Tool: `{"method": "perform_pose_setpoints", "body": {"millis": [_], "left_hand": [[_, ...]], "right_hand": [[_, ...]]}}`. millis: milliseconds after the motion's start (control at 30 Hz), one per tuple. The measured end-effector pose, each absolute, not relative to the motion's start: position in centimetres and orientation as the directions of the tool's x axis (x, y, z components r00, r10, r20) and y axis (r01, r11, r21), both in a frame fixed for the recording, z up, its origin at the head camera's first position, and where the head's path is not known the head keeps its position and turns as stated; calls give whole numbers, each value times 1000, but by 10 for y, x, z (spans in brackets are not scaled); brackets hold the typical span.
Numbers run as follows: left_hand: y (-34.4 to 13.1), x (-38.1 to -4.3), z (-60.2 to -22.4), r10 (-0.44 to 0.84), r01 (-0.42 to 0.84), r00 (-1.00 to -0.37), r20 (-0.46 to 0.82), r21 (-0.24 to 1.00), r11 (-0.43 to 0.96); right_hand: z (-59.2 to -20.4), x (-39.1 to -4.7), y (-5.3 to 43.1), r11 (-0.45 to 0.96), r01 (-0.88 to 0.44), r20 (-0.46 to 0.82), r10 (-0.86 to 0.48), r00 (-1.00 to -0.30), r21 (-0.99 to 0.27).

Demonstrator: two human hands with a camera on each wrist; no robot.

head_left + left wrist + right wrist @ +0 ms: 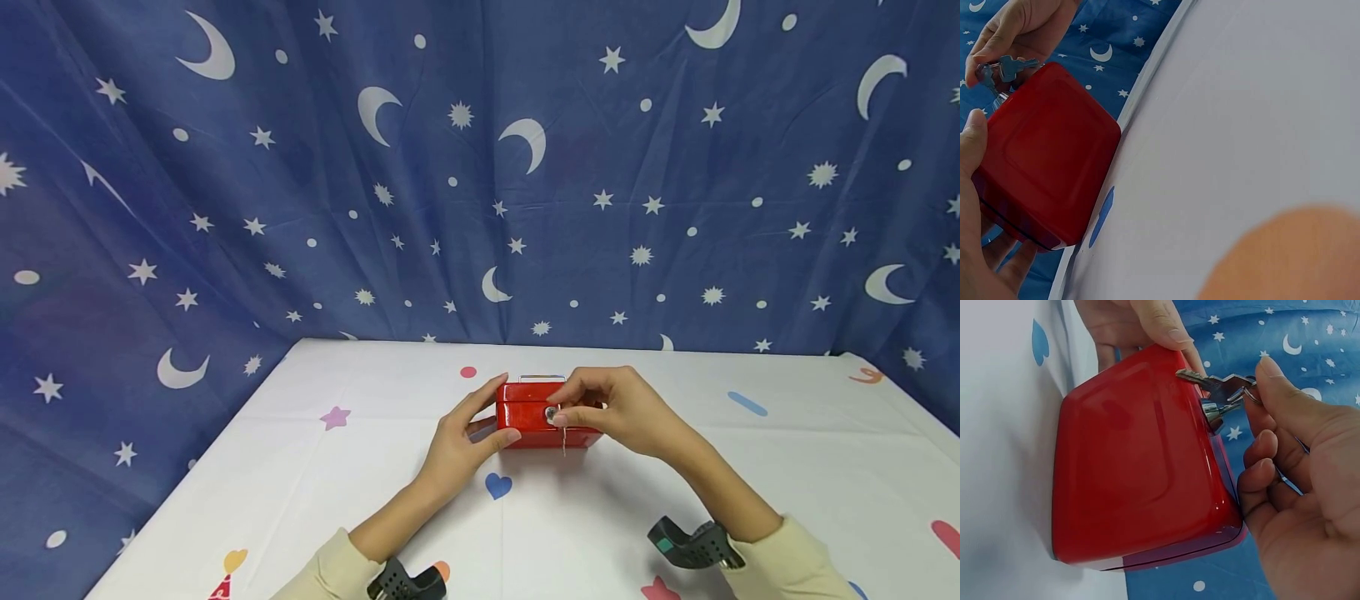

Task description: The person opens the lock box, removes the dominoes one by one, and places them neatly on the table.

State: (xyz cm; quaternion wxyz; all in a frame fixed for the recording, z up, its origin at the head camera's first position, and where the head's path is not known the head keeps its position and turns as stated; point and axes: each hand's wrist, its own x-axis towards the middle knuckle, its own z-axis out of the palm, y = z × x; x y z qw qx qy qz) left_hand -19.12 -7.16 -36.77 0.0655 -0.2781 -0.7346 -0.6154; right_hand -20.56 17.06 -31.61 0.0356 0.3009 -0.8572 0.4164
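A red metal cash box stands on the table with its lock side toward me and a thin wire handle on its lid. The lid looks closed. My left hand grips the box's left side, thumb at the front and fingers behind. At the front, my right hand pinches a key at the round silver lock. A second key dangles from the same small ring. The fingertips partly hide the key in the lock.
The white table cover has printed coloured shapes, such as a blue heart in front of the box. A blue curtain with moons and stars hangs behind and at the left. Each wrist wears a dark strap.
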Motion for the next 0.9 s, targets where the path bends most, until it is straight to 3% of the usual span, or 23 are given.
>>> {"method": "perform_pose_setpoints", "body": {"millis": [900], "left_hand": [[-72, -191, -367, 330, 485, -840, 431, 869, 99]], "right_hand": [[-319, -207, 170, 478, -540, 317, -471, -823, -693]]}}
